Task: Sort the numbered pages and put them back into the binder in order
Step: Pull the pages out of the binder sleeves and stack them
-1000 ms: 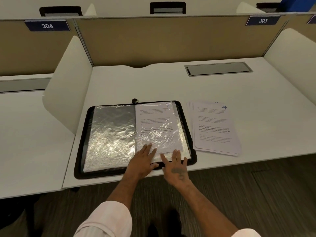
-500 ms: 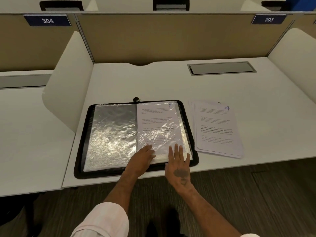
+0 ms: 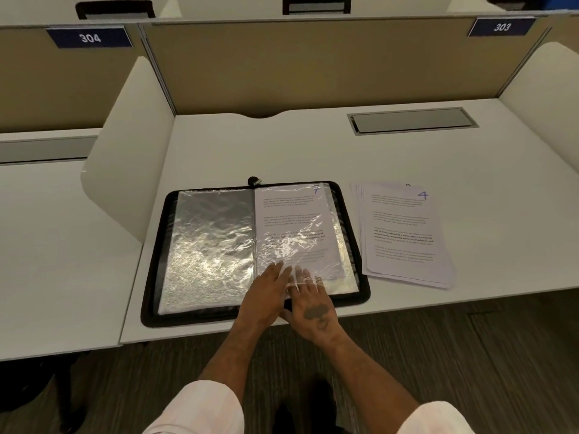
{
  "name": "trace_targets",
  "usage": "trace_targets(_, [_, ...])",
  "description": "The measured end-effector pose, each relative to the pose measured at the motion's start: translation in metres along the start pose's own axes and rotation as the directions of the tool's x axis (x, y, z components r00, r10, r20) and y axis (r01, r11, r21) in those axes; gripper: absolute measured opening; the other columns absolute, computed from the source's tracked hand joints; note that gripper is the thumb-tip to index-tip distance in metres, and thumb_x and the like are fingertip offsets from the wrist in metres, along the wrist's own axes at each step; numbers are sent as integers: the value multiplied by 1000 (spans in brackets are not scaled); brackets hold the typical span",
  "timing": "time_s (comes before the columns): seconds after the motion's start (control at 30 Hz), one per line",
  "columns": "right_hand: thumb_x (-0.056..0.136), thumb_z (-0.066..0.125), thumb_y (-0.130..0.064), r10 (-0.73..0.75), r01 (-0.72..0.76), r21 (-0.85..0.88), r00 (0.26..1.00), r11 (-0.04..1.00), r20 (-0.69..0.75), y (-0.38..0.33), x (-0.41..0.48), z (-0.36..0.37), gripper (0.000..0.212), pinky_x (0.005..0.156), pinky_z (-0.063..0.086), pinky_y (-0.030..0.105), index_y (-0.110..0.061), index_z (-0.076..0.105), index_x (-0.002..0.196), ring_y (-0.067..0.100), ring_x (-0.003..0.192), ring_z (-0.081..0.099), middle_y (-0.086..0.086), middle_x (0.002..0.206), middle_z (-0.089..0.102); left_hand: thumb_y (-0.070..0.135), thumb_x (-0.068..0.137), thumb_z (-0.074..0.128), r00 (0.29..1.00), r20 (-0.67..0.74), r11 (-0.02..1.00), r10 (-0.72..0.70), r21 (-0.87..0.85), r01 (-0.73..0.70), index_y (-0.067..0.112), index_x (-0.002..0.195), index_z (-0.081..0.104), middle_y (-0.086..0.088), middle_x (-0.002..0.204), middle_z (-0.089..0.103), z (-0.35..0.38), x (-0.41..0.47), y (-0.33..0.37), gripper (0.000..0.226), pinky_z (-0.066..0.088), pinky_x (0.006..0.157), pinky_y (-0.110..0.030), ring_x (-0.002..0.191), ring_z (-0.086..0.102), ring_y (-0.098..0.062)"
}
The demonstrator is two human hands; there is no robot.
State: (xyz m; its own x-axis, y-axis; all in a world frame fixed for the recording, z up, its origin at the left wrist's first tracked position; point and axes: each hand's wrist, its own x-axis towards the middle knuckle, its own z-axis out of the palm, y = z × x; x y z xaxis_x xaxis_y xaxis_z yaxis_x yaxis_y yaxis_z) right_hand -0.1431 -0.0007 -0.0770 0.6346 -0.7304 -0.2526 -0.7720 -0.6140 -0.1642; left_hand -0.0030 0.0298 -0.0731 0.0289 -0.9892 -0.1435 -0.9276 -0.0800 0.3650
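Both hands have closed in on each other since the earlier frame: the right hand (image 3: 313,305) has slid left and forward until it touches the left hand (image 3: 266,292), at the near edge of the right sleeve

Step in hand, judged: seating or smoothing the page (image 3: 291,220) marked 7 in the right-hand sleeve of the open binder (image 3: 194,319). Left fingers lie straight and together, flat on the plastic, holding nothing. Right fingers (image 3: 300,274) are straight and slightly spread, and the tips seem to sit under the film, though glare makes that unsure. Left sleeve (image 3: 210,245) looks empty and crinkled

Rest of the pages (image 3: 404,236) lie in a fanned stack just right of the binder, apart from it, with 4 on top. Most of the sort is likely not done. Next move probably calls for freeing the hands, finding the right number in the stack, then opening a sleeve mouth without creasing the sheet. The film looks clingy

White counter (image 3: 282,145) with a grey hatch (image 3: 412,120) at the back right, white side screens (image 3: 131,145), a beige divider (image 3: 313,64) behind, labels 304 (image 3: 90,37) and 303 (image 3: 501,27), and a dark wood-look floor (image 3: 438,355)
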Motion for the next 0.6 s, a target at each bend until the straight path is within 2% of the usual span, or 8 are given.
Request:
trace_targets(0.03, [79,-3,-71,3,-3,-13,1000,1000,-13,0,-3,1,97,117,-9,43,-12,4,156,25,150,-4,10,161,-7,28,106,36,1000,8,999,1,41,-2,19,156,18,-7,164,12,2,-1,0,55,23,120,-47,151,11,-26])
trace_targets(0.1, [89,9,-68,0,-6,-72,997,997,-76,-1,-14,9,88,119,3,48,-10,24,153,28,149,16,15,160,15,29,106,36,1000,28,995,0,104,-3,20,157,14,-7,165,5,5,-2,-2,57,18,119,-54,152,2,-28])
trace_targets(0.2, [93,30,-65,4,-11,-55,993,998,-116,-2,-33,25,76,119,14,54,-11,43,145,30,141,37,17,152,38,31,105,38,999,44,993,1,120,-6,18,156,20,-10,164,7,7,-4,-4,56,22,117,-60,151,4,-32])
trace_targets(0.37, [95,30,-63,19,-18,3,980,1000,-200,-9,-55,32,71,113,16,52,-11,53,138,28,136,44,15,145,48,38,107,22,995,90,991,-53,129,41,22,157,7,-6,165,-7,11,-4,0,55,5,122,-49,151,-11,-26])
trace_targets(0.43, [95,35,-59,38,-23,59,962,998,-272,-11,-61,34,62,110,32,51,-14,62,128,26,127,55,11,136,58,38,107,23,993,99,992,-61,120,49,21,157,8,-8,165,-6,11,-3,2,55,5,122,-49,151,-10,-27])
trace_targets(0.5, [94,43,-52,146,-63,235,924,970,-352,-12,-68,33,44,93,51,36,-19,65,115,17,105,63,2,117,66,39,107,23,990,114,991,-78,118,64,20,157,8,-9,165,-7,11,-3,4,56,5,122,-49,151,-10,-28])
trace_targets(0.57, [96,49,-45,404,-214,555,881,804,-246,-15,-73,21,25,74,52,19,-25,61,104,6,87,60,-7,101,62,40,107,21,989,121,990,-90,118,76,21,157,8,-9,165,-8,12,-4,6,56,5,122,-50,151,-11,-28])
trace_targets(0.6, [97,51,-44,544,-315,730,834,607,-92,-15,-72,14,21,68,50,17,-26,60,100,7,82,61,-8,96,63,41,107,21,988,122,990,-93,119,78,21,157,7,-9,165,-8,12,-4,7,56,5,122,-50,151,-11,-28])
